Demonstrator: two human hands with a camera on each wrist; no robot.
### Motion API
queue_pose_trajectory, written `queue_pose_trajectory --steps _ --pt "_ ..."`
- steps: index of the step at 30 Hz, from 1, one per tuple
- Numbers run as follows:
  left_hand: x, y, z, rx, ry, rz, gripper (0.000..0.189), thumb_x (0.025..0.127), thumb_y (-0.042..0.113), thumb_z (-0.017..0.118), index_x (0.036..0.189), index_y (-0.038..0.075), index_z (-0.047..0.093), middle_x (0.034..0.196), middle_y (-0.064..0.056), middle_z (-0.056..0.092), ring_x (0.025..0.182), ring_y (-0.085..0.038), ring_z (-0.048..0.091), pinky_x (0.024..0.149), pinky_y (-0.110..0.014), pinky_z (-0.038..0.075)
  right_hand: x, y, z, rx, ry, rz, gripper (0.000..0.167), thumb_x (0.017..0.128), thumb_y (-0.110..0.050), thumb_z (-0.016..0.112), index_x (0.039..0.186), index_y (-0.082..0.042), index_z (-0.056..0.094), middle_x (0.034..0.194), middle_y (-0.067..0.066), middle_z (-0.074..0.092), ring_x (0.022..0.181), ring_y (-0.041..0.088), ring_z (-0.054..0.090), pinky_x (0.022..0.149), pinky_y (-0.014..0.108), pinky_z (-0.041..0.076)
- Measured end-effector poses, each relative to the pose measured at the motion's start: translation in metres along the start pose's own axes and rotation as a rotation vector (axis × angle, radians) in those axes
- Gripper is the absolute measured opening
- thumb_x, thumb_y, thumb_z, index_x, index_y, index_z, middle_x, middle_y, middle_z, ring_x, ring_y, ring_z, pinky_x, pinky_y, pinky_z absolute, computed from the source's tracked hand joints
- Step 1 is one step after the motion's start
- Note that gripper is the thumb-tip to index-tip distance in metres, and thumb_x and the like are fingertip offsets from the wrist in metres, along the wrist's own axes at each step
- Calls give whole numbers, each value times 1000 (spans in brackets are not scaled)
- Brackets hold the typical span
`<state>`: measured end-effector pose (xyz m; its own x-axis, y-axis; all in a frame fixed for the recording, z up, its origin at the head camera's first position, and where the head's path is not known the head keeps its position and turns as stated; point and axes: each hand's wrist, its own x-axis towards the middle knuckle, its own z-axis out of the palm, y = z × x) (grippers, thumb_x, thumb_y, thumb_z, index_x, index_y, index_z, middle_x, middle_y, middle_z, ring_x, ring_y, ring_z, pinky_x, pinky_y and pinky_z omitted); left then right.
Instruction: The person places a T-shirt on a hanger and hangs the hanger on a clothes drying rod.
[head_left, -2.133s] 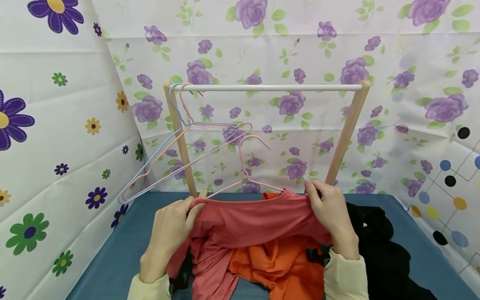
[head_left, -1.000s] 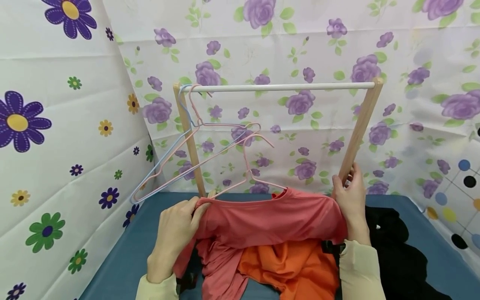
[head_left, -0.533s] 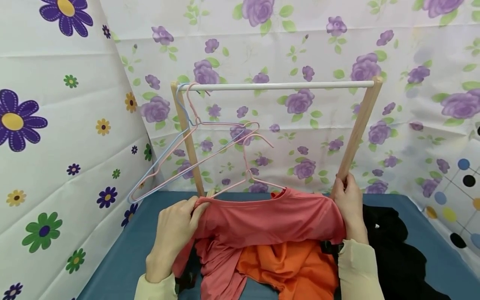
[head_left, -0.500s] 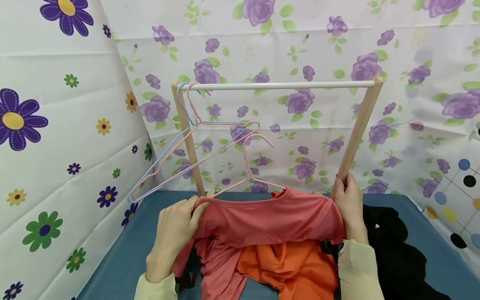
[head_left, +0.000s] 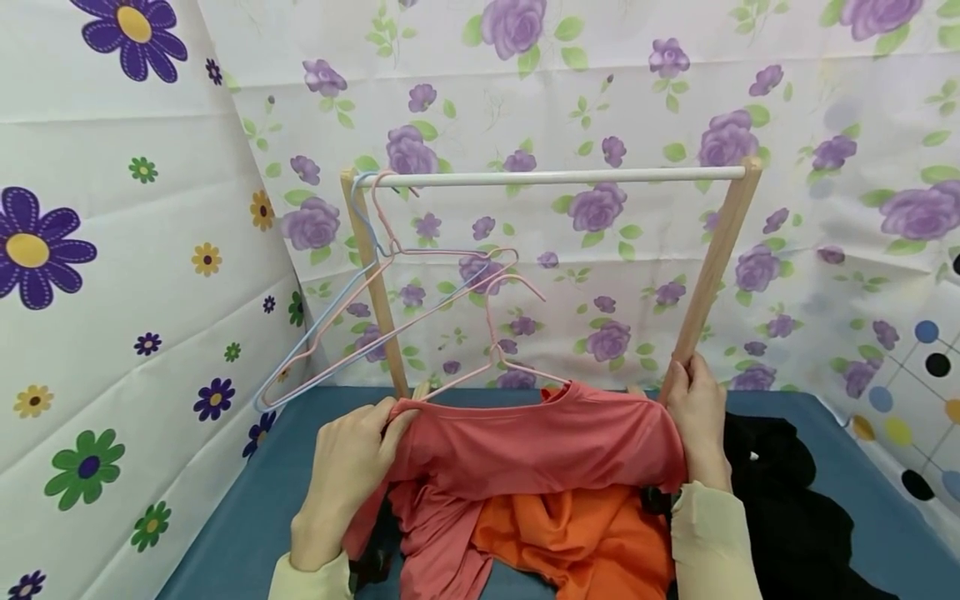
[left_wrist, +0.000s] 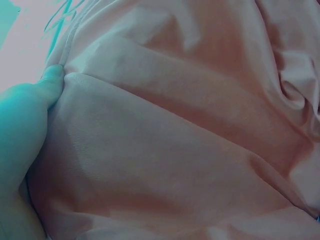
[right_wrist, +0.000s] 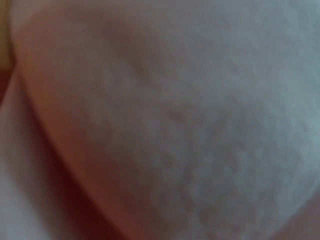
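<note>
A coral-pink T-shirt point(head_left: 540, 446) hangs partly over a pink clothes hanger point(head_left: 493, 321), whose hook and neck rise out of the wide neckline. My left hand point(head_left: 348, 462) pinches the shirt at its left shoulder, over the hanger's end; the left wrist view shows the thumb point(left_wrist: 52, 82) pressing on the cloth. By the opposite shoulder is my right hand point(head_left: 697, 412), its fingers bent and overlapping the lower part of a wooden post point(head_left: 708, 283). I cannot tell whether it grips post or shirt. Blurred cloth point(right_wrist: 175, 125) fills the right wrist view.
Behind stands a rack with a white rail point(head_left: 555, 177). A blue hanger point(head_left: 311, 321) and another pink hanger point(head_left: 382, 217) hang at its left end. An orange garment point(head_left: 585, 542) lies beneath the shirt, and a black garment point(head_left: 787, 500) lies right on the blue tabletop point(head_left: 232, 500).
My right hand has left its pinch on the shirt's neckline edge and moved right to the shoulder and post, then slightly down. The left hand keeps its pinch.
</note>
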<state>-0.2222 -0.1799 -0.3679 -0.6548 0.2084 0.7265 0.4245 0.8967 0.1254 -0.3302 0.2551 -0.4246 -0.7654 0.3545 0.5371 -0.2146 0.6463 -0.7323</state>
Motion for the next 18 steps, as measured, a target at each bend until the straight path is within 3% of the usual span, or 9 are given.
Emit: queue_pose_trajectory --steps 12,18 --pt "-5 0 -9 3 49 -43 44 91 28 71 62 19 39 52 8 25 43 -5 23 40 -24 20 -5 5 3 6 34 1 28 104 -23 46 115 -1 60 90 26 65 79 42 62 70 55 47" --pt "2 0 -19 4 90 -93 40 93 27 68 64 17 42 53 6 29 43 -8 26 40 -27 23 0 5 4 15 55 -9 29 104 -23 47 117 -1 60 93 28 65 84 46 61 75 58 46"
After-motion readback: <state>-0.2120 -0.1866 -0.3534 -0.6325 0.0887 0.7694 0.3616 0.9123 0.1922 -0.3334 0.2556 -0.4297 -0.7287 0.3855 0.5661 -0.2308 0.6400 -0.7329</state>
